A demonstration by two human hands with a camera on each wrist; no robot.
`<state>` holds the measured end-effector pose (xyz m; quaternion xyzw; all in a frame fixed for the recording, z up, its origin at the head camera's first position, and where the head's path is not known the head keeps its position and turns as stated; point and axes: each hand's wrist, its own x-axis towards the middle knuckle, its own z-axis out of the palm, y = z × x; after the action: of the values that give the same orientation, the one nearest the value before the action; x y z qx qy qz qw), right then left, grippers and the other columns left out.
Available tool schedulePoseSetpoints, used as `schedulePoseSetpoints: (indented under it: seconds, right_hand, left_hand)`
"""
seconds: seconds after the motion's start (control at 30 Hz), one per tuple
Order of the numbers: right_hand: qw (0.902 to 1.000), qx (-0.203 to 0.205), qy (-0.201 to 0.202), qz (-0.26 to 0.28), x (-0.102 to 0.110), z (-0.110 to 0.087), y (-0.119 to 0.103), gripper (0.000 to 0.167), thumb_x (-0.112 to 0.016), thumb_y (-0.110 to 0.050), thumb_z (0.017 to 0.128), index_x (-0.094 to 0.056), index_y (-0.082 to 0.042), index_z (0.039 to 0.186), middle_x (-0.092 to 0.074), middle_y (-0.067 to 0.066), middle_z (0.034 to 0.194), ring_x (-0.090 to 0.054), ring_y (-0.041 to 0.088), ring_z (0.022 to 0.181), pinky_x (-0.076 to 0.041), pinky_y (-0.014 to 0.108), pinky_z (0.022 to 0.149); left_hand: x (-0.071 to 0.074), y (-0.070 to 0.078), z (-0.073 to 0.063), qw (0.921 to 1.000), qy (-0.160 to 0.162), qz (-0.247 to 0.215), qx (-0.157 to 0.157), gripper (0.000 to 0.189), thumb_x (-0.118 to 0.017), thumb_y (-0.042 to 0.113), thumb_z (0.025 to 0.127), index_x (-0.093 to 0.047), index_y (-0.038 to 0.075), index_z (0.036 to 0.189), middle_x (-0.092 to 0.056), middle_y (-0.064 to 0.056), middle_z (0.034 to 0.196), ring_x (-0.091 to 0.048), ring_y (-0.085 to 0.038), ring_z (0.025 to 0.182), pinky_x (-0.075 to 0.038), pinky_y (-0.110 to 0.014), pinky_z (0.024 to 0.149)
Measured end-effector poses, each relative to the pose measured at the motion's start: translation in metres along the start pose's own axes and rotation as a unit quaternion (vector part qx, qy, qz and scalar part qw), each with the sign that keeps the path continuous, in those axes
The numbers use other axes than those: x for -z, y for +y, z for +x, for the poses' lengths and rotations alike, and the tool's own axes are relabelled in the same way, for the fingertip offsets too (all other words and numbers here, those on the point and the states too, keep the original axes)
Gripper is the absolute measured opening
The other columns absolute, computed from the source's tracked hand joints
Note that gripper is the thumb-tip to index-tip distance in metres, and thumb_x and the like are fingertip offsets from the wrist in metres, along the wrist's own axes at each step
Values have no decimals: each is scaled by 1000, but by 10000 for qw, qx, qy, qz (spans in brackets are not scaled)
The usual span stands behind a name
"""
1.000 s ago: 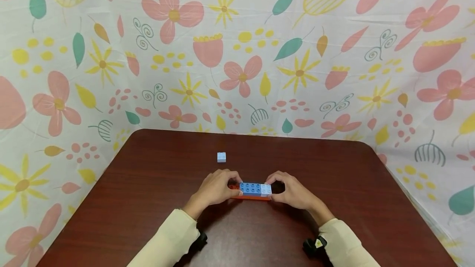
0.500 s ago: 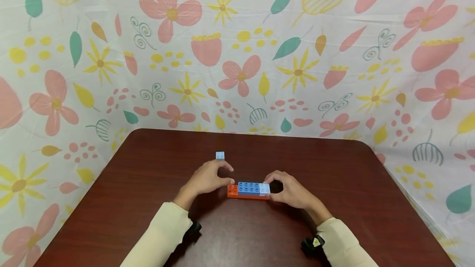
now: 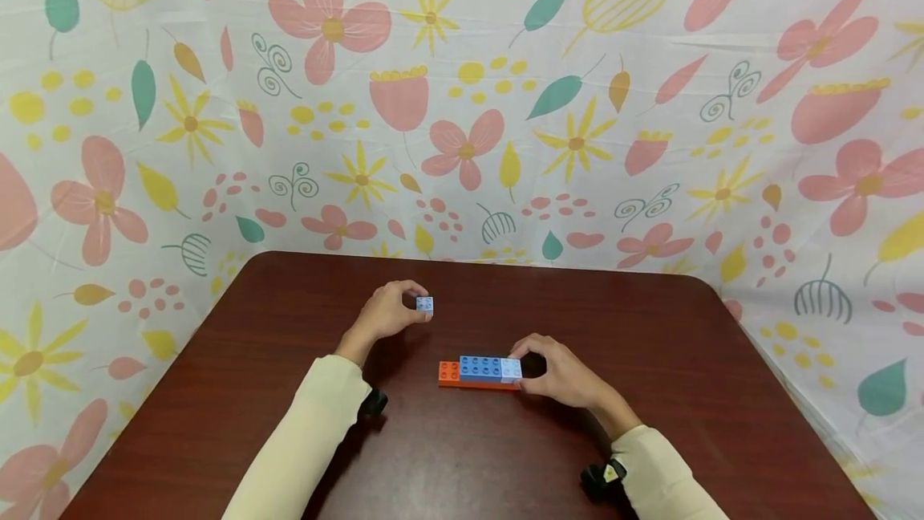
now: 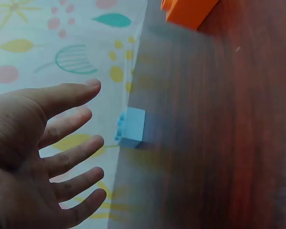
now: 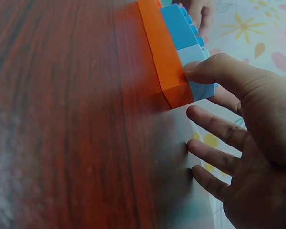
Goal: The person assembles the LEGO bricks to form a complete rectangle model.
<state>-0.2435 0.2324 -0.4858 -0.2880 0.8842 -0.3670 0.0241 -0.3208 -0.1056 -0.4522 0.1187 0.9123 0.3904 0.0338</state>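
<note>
In the head view, my left hand (image 3: 387, 309) reaches to a small light blue toy building brick (image 3: 424, 306), thumb and index finger spread on either side of it. The left wrist view shows that hand's fingers fairly straight, apart from the light blue brick (image 4: 132, 127). My right hand (image 3: 563, 371) pinches another light blue brick (image 3: 511, 370) between thumb and index finger; its other fingers stretch out loosely. That brick sits beside a longer blue brick (image 3: 480, 367), both on top of a long orange brick (image 3: 449, 373), whose left end is uncovered.
Everything stands on a dark brown wooden table (image 3: 476, 456). A white cloth with a flower print (image 3: 462, 103) hangs behind it and along its sides. A black strap device (image 3: 374, 402) is on the left wrist, a similar wrist device (image 3: 602, 480) on the right.
My left hand has let go of the blue brick on the stack and moved away, up and left, to the separate light blue brick. The right hand has kept its hold on the stack.
</note>
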Motion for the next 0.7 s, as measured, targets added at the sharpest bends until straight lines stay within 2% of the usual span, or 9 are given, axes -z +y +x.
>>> schedulePoseSetpoints:
  seconds: [0.27,0.47,0.6,0.7]
  right_hand:
    - [10000,24,1,27,-2,-2,1,26,-83,-24,88,-69,-25,109,-67,1,124,-56,23,114,-47,43,97]
    - [10000,12,40,8,-1,-3,-1,27,-83,-22,87,-68,-25,109,-67,-1,123,-56,23,115,-46,47,97]
    - [10000,32,40,-57,-1,-4,-3,28,-82,-21,87,-68,-26,110,-67,-2,124,-55,23,117,-45,50,99]
    - [10000,29,40,-7,0,-5,-3,29,-82,-20,86,-67,-25,110,-67,-2,123,-54,23,116,-44,50,99]
  left_hand:
    - [4,-11,22,9991,-385,-91,146,44,-81,22,90,-69,9,130,-61,-17,139,-55,-39,130,-49,-54,105]
    - [3,-20,33,9981,-616,-23,99,43,-81,24,89,-70,10,129,-60,-16,139,-53,-38,131,-48,-54,106]
    - [1,-24,34,9982,-585,81,84,41,-83,24,88,-72,13,125,-61,-13,139,-52,-37,133,-37,-62,113]
    - [-3,-26,34,9983,-488,298,69,39,-84,27,87,-74,16,123,-60,-13,141,-51,-38,134,-31,-67,114]
